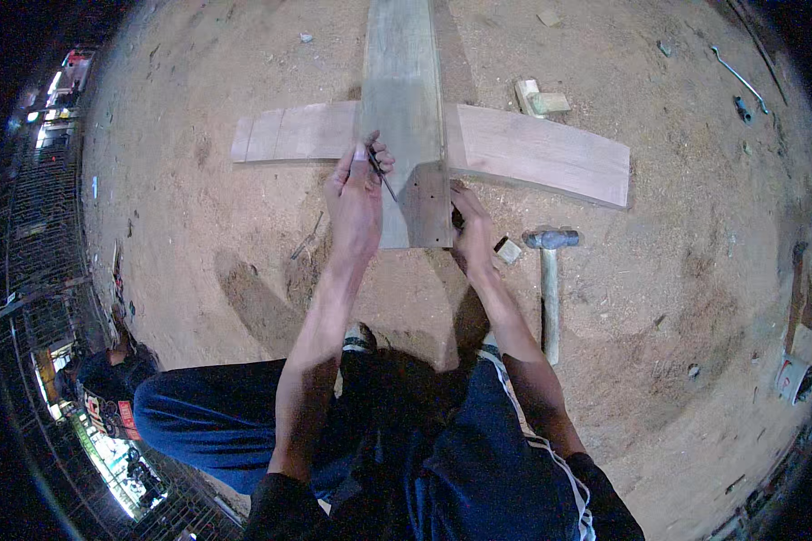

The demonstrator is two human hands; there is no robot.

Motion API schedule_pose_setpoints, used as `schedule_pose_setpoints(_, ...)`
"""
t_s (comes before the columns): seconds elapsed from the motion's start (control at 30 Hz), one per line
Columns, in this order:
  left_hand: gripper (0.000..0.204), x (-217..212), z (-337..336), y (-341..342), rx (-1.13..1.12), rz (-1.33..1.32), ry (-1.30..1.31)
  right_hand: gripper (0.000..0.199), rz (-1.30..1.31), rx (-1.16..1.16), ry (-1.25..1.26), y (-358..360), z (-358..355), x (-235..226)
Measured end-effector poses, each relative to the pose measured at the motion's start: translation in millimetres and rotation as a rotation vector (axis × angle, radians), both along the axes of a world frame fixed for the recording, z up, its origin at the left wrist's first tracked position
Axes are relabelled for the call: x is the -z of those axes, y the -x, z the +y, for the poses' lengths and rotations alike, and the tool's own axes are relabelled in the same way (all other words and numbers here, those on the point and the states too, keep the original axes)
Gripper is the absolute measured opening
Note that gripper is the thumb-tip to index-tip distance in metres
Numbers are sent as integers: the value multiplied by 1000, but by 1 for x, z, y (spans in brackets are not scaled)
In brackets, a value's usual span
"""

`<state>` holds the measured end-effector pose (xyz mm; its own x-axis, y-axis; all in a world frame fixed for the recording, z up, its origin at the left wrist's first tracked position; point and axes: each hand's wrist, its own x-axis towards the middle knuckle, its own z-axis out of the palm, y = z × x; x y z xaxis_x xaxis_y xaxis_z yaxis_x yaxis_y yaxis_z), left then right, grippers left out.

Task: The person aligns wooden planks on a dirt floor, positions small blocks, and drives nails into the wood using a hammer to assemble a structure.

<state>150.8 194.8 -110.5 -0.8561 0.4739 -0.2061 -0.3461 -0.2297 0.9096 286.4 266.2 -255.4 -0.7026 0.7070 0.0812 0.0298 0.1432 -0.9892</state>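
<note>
A long wooden board (401,81) runs away from me, lying across a second, paler plank (550,151). Over the board's near part, my left hand (359,194) is closed round a thin dark metal rod (383,176), whose lower end slants down toward the wood. I cannot make out its exact kind. Small dark holes or nail heads dot the board's near right part. My right hand (472,225) grips the board's near right edge, its fingertips partly hidden beneath the wood. To the right of that hand a hammer (551,288) with a pale handle lies on the ground.
A small wood block (508,251) sits between my right hand and the hammer. More wood offcuts (541,99) lie behind the right plank end. A thin rod (307,236) is on the ground at left. Far right are a wrench (740,81) and a white container (792,377).
</note>
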Motion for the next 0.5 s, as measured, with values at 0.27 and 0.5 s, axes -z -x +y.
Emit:
schedule_pose_setpoints(0.27, 30, 27, -2, 12, -148, -3, 192, 43, 42, 24, -58, 2, -3, -16)
schedule_pose_setpoints(0.5, 28, 31, 0, 0, -170, 164, 223, 46, -115, -75, -136, -6, 8, -8)
